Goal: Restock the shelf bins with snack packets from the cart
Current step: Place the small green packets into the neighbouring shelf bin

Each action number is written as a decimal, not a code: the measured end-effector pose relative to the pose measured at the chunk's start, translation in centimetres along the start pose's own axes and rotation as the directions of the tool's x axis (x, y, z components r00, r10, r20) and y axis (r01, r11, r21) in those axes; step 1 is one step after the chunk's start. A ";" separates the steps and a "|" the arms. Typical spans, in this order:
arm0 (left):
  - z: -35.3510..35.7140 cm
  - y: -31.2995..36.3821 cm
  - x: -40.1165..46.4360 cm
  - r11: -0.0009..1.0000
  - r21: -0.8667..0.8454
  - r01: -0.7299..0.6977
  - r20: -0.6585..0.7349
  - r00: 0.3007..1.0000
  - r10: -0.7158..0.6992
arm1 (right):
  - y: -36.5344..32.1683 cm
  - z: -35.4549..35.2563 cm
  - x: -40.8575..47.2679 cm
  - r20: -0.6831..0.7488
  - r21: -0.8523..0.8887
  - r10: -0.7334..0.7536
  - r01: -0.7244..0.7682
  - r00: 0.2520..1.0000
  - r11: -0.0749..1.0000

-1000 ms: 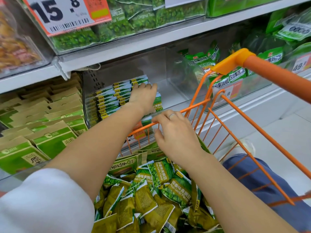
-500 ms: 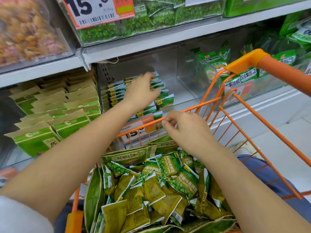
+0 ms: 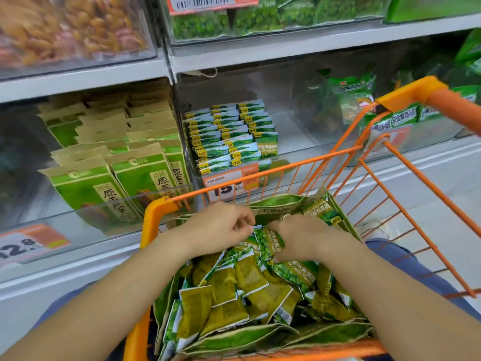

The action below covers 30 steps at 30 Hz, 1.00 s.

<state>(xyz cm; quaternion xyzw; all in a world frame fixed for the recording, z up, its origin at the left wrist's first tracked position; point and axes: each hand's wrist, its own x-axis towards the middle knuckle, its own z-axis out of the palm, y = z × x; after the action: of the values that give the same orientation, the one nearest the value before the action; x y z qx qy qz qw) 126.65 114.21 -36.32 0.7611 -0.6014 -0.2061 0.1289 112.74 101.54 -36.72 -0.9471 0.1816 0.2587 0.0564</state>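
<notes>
"12.8" on the left price tag (image 3: pixel 31 246); "Garlic Flavor" on cart packets (image 3: pixel 299 273).

Small green and olive snack packets (image 3: pixel 250 290) are heaped loosely in an orange wire cart (image 3: pixel 406 194). More green packets (image 3: pixel 229 134) are stood in neat upright rows in a clear shelf bin (image 3: pixel 294 142), filling its left side.

- A retail shop aisle is shown.
- An orange wire cart (image 3: pixel 369 162) is parked against white shelving (image 3: pixel 286 52).
- Clear shelf bins (image 3: pixel 299 105) of packaged snacks are ranged beyond the cart.
- Orange price tags (image 3: pixel 231 182) are fixed just behind the cart's front rim.
</notes>
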 end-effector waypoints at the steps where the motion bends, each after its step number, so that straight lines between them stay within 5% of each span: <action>1: 0.0 0.0 0.1 1.000 -0.004 -0.004 0.005 1.000 0.004 | -0.2 0.3 0.1 0.008 -0.037 -0.008 0.008 1.000 0.999; 7: -0.3 0.1 -0.1 0.999 -0.053 0.002 -0.026 1.000 -0.003 | -1.5 0.4 0.5 -0.049 -0.186 -0.051 0.041 0.997 0.982; 11: -0.6 0.3 -0.4 0.949 -0.316 -0.015 -0.094 0.995 -0.016 | -0.4 -0.9 0.0 -0.192 0.135 -0.099 0.126 0.976 0.983; 13: -0.7 0.6 -0.5 0.882 -0.469 -0.040 -0.068 0.998 0.009 | 0.6 -1.9 -0.5 -0.261 0.420 -0.091 0.197 0.961 0.886; 15: -0.8 1.1 -0.6 0.813 -0.580 -0.047 -0.071 0.997 0.007 | 1.1 -2.6 -1.3 -0.270 0.708 -0.060 0.240 0.961 0.664; 19: -1.0 1.6 -0.9 0.794 -0.600 -0.100 -0.248 0.966 -0.066 | 1.3 -3.1 -1.8 -0.367 0.852 0.051 0.313 0.929 0.420; 21: -1.0 1.6 -1.0 0.833 -0.522 -0.182 -0.460 0.883 -0.096 | 1.2 -3.4 -1.9 -0.422 0.859 0.190 0.323 0.887 0.398; 23: -1.1 1.6 -1.1 0.934 -0.245 -0.260 -0.689 0.725 0.021 | 1.2 -4.1 -2.5 -0.322 0.926 0.247 0.250 0.914 0.282; 26: -1.1 1.6 -1.1 0.926 0.133 -0.353 -0.756 0.568 0.325 | 0.8 -4.6 -3.2 -0.131 0.991 0.026 0.130 0.991 0.015; 30: -0.8 1.6 -0.9 0.880 0.233 -0.413 -0.657 0.601 0.456 | 0.8 -4.7 -3.1 -0.162 0.976 0.025 0.164 0.987 -0.144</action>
<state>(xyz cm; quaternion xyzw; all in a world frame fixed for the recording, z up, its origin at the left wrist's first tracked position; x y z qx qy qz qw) 125.50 114.64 -34.82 0.6154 -0.6801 0.1498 0.3692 112.14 100.85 -31.13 -0.5999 0.2664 -0.0307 0.7538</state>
